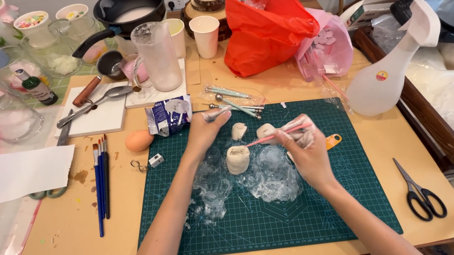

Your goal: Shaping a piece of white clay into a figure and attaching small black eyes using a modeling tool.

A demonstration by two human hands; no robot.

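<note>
Green cutting mat (316,214) bears three clay lumps (238,159), one pink tool (265,138).

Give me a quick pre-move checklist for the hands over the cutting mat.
1. Right hand grips the pink tool: ok.
2. Left hand free of tools: cannot tell, fingertips blurred.
3. Clay piece upright on the plastic wrap: ok.
4. Small clay lump clear of both hands: ok.
5. Scissors off the green mat: ok.
</note>
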